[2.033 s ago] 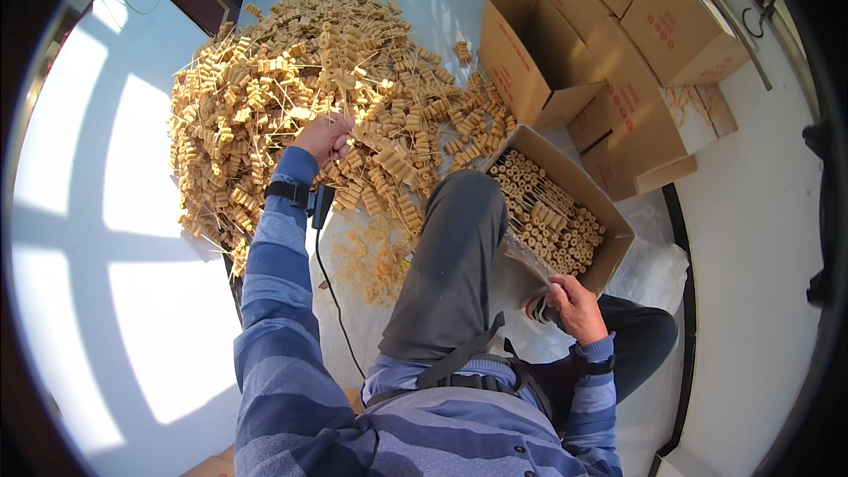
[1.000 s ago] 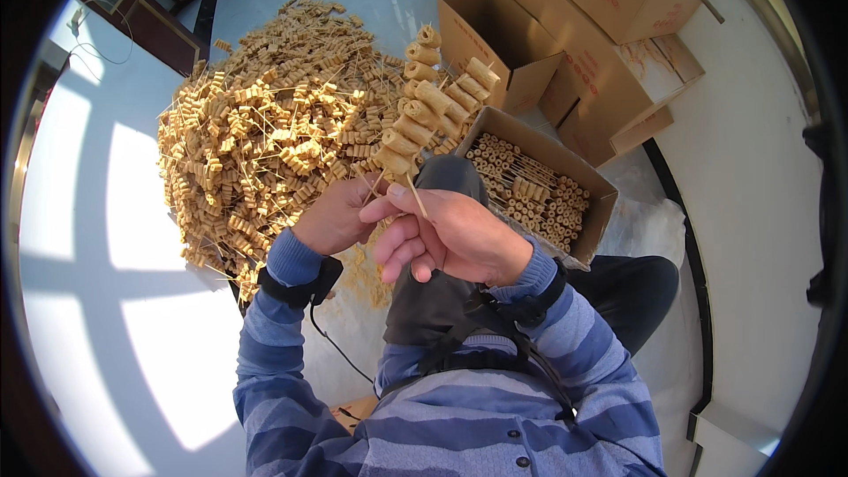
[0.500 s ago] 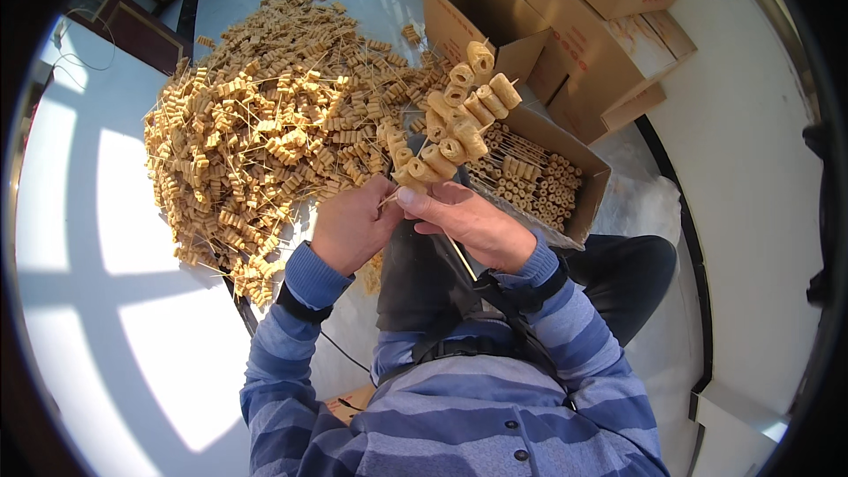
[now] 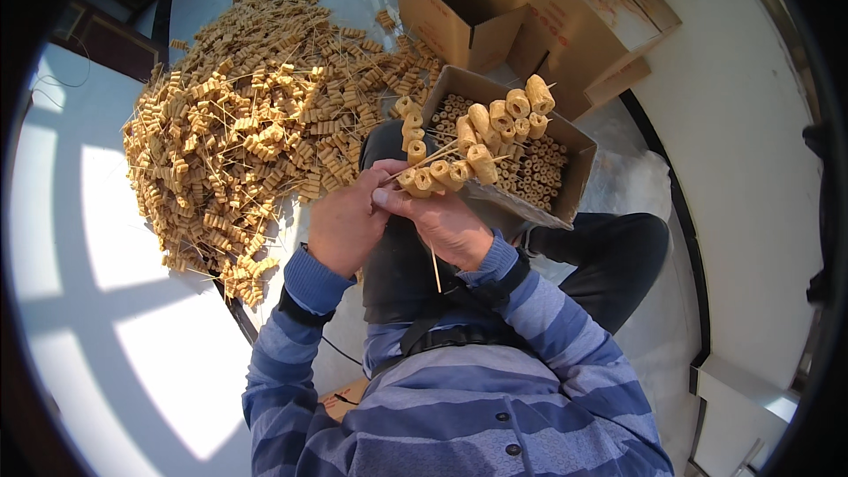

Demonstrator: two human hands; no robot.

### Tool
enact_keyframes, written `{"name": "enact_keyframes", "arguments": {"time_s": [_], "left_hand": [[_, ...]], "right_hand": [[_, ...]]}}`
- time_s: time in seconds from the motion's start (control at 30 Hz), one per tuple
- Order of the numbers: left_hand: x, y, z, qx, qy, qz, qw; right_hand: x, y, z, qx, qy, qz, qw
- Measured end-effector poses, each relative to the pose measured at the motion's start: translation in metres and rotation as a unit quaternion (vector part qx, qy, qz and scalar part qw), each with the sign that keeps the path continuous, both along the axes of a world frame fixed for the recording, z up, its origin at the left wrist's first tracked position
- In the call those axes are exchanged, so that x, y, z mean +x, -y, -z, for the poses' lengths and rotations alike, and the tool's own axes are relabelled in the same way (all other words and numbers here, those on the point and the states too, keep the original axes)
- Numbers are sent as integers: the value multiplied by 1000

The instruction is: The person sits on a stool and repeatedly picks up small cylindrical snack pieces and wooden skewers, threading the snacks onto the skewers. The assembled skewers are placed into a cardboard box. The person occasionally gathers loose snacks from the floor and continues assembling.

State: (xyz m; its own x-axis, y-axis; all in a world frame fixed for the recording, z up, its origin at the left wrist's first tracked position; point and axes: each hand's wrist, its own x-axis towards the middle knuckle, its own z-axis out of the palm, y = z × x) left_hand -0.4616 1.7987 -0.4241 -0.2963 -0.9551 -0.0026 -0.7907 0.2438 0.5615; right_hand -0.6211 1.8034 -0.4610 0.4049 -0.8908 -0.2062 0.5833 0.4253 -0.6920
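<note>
Several skewers (image 4: 483,124), threaded with hollow tan rolls, fan out up and to the right from my two hands, which meet over my lap. My left hand (image 4: 346,219) is closed with its fingers around the bare stick ends. My right hand (image 4: 446,227) is also closed, its thumb pressed near the left fingertips, on a skewer (image 4: 435,178) whose rolls lie along the top of that hand. A bare stick end (image 4: 436,267) pokes out below it. How the fingers divide the sticks is partly hidden. Behind the bunch stands an open carton (image 4: 579,172) packed with more skewers.
A large heap of loose skewers (image 4: 230,132) covers the floor at left. An open cardboard box (image 4: 442,13) and stacked cartons (image 4: 565,22) stand at the back right. My bent leg (image 4: 609,256) lies in front of the packed carton, with plastic sheeting (image 4: 638,185) beside it.
The bunch of skewers has tipped to the right and spread wider, with one skewer now apart at its left. My hands stay together; the whole view has shifted slightly.
</note>
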Motion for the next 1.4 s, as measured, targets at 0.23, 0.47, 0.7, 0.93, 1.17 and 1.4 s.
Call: {"name": "enact_keyframes", "arguments": {"time_s": [0.23,0.47,0.7,0.93,1.17,1.4], "left_hand": [[-6,-5,4,27,-90,4,996],[-7,-26,-5,-4,23,11,1000],[-22,-27,-37,-103,-165,109,975],[-30,-12,-47,-11,-282,163,945],[-15,-21,-37,162,-668,42,725],[-6,-25,-18,217,-662,43,716]], "right_hand": [[-11,-1,-7,-55,-19,55,997],[-30,6,-8,-220,-148,103,959],[-43,0,-6,-387,-392,69,832],[-58,-14,-22,-358,-362,-37,860],[-82,-34,-47,-92,-46,-177,979],[-81,-40,-37,-70,-56,-172,981]]}}
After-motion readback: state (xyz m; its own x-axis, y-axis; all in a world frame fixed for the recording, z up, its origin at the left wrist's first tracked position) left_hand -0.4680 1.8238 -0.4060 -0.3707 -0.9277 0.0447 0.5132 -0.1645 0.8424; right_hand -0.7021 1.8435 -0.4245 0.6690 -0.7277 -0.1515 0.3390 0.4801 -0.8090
